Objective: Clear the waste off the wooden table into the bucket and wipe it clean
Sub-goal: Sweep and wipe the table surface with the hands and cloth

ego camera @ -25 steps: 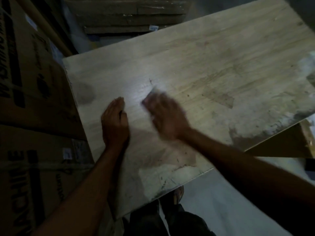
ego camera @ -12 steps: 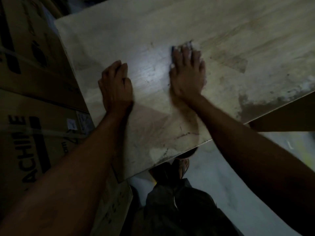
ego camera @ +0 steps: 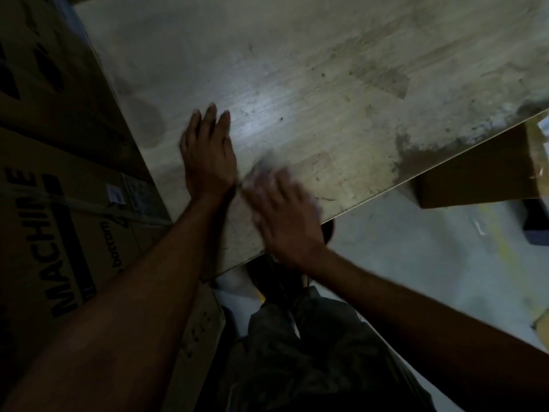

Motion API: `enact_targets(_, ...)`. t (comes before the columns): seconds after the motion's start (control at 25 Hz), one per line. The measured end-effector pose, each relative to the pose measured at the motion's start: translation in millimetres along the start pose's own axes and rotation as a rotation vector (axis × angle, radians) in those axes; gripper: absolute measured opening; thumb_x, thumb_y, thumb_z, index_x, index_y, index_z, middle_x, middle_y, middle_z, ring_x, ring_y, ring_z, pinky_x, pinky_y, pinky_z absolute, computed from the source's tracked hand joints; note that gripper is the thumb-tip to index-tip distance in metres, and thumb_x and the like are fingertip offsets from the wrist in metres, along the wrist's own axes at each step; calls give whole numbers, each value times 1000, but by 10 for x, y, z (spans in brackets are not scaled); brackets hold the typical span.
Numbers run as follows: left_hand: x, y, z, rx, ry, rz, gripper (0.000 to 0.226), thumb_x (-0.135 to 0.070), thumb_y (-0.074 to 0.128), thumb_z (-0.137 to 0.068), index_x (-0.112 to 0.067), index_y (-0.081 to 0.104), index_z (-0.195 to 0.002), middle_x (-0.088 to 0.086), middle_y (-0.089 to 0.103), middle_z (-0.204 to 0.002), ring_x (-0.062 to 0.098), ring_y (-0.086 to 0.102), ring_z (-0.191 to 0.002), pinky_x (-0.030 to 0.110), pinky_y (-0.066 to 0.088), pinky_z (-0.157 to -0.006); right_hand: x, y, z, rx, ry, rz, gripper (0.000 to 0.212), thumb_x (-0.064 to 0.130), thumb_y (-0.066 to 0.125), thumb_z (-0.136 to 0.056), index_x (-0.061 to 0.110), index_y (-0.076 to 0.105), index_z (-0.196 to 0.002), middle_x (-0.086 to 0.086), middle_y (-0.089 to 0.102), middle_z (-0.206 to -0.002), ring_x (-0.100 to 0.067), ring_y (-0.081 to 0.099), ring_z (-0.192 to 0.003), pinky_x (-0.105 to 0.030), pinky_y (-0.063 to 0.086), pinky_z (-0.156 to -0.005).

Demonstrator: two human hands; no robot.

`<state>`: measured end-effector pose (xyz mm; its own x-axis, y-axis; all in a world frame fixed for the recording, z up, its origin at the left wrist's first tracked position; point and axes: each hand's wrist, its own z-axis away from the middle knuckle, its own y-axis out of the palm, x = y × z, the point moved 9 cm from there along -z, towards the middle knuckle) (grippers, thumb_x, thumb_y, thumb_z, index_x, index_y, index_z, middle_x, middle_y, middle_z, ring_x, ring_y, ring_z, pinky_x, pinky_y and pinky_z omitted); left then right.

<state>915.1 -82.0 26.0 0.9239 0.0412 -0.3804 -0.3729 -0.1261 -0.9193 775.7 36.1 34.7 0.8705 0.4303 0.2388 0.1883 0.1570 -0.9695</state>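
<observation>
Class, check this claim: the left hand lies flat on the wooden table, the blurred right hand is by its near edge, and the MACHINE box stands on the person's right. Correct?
Wrong in one respect: the head view shows the MACHINE box on the person's left, beside the wooden table. The left hand and right hand are as stated.

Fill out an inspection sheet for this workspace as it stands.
Surface: wooden table, stained; grey grime along the near edge at right.
Job's things: bucket not seen; pale blur at the right fingers, maybe a cloth.
Clutter: nothing seen.
Hands: left hand flat on the table; right hand motion-blurred over the near edge, grip unclear.
Cables: nothing seen.
Surroundings: cardboard boxes at left, another box below the table's right edge, pale floor.
</observation>
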Motion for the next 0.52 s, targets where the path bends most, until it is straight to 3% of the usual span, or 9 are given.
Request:
enact_targets(0.08, 13, 14, -12, 6, -1, 10, 48, -22, 35, -102, -20, 52, -146, 5, 42, -159, 32, 31, -150, 46, 27, -118, -23, 44, 249, 71, -258, 47, 56, 39, 32, -109, 31, 21, -163, -7, 23, -170, -36, 18, -157, -53, 27, -119)
enact_targets(0.12, 14, 20, -11, 3, -5, 2, 48, -23, 34, -102, -20, 53, -146, 4, 42, -159, 31, 32, -150, 46, 28, -118, -379, -27, 84, 62, -189, 104, 56, 39, 27, -109, 32, 18, -164, -8, 24, -170, -37, 20, -156, -53, 28, -118)
enact_targets(0.2, 31, 50, -11, 15, -19, -12, 48, -24, 33, -102, -21, 53, -145, 3, 42, -159, 29, 31, -150, 46, 27, -119, -1184, -379, -196, -44, 330, 42, 56, 42, 20, -110, 31, 13, -164, -9, 23, -170, -38, 19, -156, -55, 27, -119)
enact_targets(0.24, 39, 53, -13, 29, -23, -19, 48, -24, 34, -102, -21, 53, -146, 3, 41, -159, 29, 30, -150, 46, 27, -119, -1346, -416, -157, -59, 497, 2, 57, 44, 21, -110, 30, 15, -164, -9, 22, -170, -39, 17, -156, -55, 25, -121)
enact_targets(0.28, 31, 51, -13, 43, -24, -35, 48, -24, 34, -102, -21, 51, -147, 4, 40, -160, 30, 30, -151, 47, 27, -118, -1247, -397, -71, -55, 510, -30, 57, 44, 24, -109, 29, 18, -164, -10, 22, -170, -39, 16, -156, -54, 24, -122)
enact_targets(0.36, -75, 42, 15, 51, 25, -112, 49, -24, 34, -103, -17, 47, -149, 7, 39, -160, 33, 32, -149, 49, 29, -116, -620, -115, 242, 34, -22, 101, 58, 43, 27, -109, 28, 19, -164, -8, 22, -170, -36, 15, -158, -51, 20, -124)
enact_targets(0.4, -153, 43, 44, 55, 78, -138, 49, -24, 35, -103, -15, 46, -149, 9, 40, -159, 34, 35, -147, 50, 31, -114, -650, -79, 372, 77, -190, 111, 57, 44, 25, -109, 29, 16, -164, -6, 19, -171, -34, 13, -159, -50, 16, -126)
enact_targets(0.44, -234, 62, 90, 61, 133, -151, 49, -23, 36, -103, -13, 46, -149, 10, 41, -158, 35, 37, -145, 50, 33, -112, -942, -141, 370, 105, -185, 145, 57, 45, 21, -110, 31, 13, -164, -5, 18, -171, -34, 12, -159, -52, 16, -126)
enact_targets(0.52, -351, 107, 173, 45, 143, -183, 49, -24, 36, -103, -10, 44, -150, 13, 40, -159, 37, 37, -145, 50, 32, -112, -1949, -512, 164, -10, 319, 75, 59, 48, 18, -108, 31, 10, -164, -8, 18, -171, -38, 11, -158, -59, 18, -124)
